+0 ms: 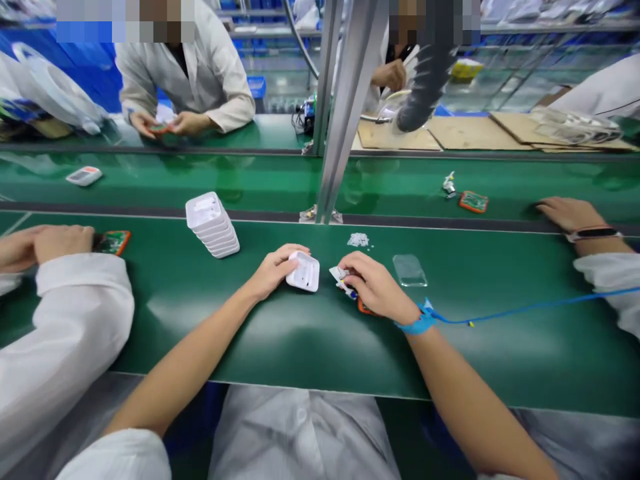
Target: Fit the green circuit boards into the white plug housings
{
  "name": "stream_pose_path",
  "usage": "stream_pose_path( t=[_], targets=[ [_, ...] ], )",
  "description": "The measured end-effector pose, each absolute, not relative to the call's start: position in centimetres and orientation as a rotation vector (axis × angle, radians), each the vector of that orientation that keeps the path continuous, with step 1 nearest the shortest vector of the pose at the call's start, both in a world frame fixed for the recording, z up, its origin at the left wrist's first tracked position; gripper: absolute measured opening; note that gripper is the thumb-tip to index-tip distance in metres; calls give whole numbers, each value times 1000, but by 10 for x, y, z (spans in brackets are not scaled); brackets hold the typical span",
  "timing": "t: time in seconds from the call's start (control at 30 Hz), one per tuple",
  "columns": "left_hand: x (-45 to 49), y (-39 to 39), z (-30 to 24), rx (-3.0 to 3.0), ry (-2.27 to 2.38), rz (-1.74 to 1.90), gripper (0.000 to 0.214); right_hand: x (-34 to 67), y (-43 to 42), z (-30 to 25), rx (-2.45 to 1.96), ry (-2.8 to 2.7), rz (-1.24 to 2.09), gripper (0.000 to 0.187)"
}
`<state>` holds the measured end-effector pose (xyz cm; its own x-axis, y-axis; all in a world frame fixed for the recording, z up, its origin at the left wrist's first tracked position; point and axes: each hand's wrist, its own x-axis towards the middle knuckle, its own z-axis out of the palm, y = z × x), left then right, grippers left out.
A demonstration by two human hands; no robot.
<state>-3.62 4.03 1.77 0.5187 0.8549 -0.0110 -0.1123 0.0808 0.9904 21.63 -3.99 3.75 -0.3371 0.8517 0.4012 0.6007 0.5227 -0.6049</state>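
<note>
My left hand [275, 272] grips a white plastic housing [304, 272] by its left side, its hollow inside facing up and toward me. Just right of it, my right hand [373, 283] pinches a small white part with wires [341, 275]. An orange-edged piece [366, 307] shows below the right palm, mostly hidden by the hand; whether it is held I cannot tell. A blue wrist strap [419, 321] circles my right wrist, its cord running off to the right. Beyond the right hand lie a pile of tiny white pieces [358, 239] and a clear plastic cover [410, 271].
A leaning stack of white housings [213, 225] stands at left. On the green belt [260, 183] lie a white device [84, 176] and an orange-edged circuit board [473, 201]. A metal post [345, 107] rises ahead. Co-workers' arms [75, 293] reach in from both sides; another person [185, 73] sits opposite.
</note>
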Motion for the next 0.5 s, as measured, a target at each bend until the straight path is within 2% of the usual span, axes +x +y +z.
stream_pose_path(
  t=[0.1,0.23,0.4,0.5],
  targets=[
    [-35,37,21,1209,698,738,60,203,-48,42,-1059,-2098,348,20],
    [-26,28,25,1169,704,610,62,179,-58,36,-1061,-2171,134,13],
    [-26,20,25,1177,674,541,82,169,-60,26,-1069,-2051,-25,9],
    [-32,19,28,1217,600,527,69,170,-60,25,-1086,-1980,-79,11]
  ],
)
